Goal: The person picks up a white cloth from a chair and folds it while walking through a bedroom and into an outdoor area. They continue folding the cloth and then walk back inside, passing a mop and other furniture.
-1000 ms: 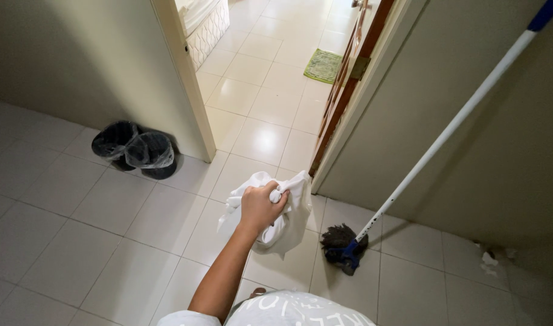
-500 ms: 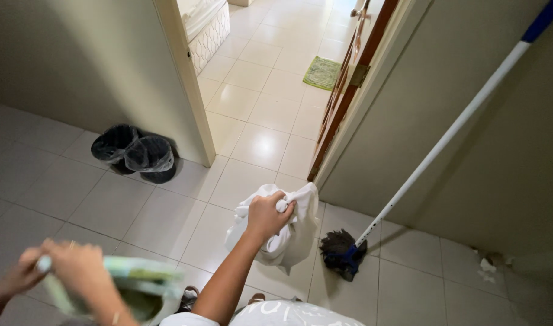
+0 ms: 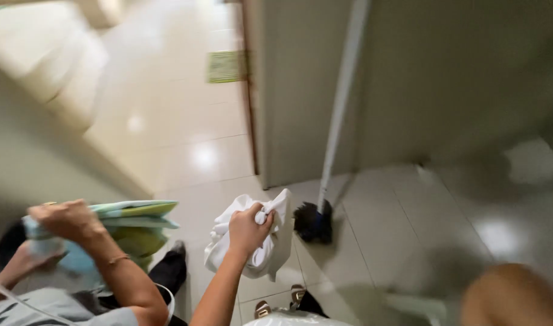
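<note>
My left hand (image 3: 249, 229) is shut on a crumpled white cloth (image 3: 270, 253), held above the tiled floor (image 3: 379, 229). Just right of the cloth stands a mop with a dark head (image 3: 312, 221) and a pale pole (image 3: 340, 108) leaning on the wall. My right hand is out of view; only a blurred skin-coloured shape (image 3: 512, 296) shows at the lower right. At the lower left, another person's hand (image 3: 65, 220) rests on a folded green and blue cloth (image 3: 131, 226).
A wall corner with a brown door edge (image 3: 249, 90) rises ahead. Beyond it the glossy floor runs to a green mat (image 3: 225, 66). Cream furniture (image 3: 47, 72) fills the upper left. The other person's dark shoe (image 3: 170, 268) and my sandalled feet (image 3: 282, 302) are below.
The view has swung and blurred; the black bins have left the picture. The other person's hands with the folded cloth have come further in at the left. My hand still grips the white cloth.
</note>
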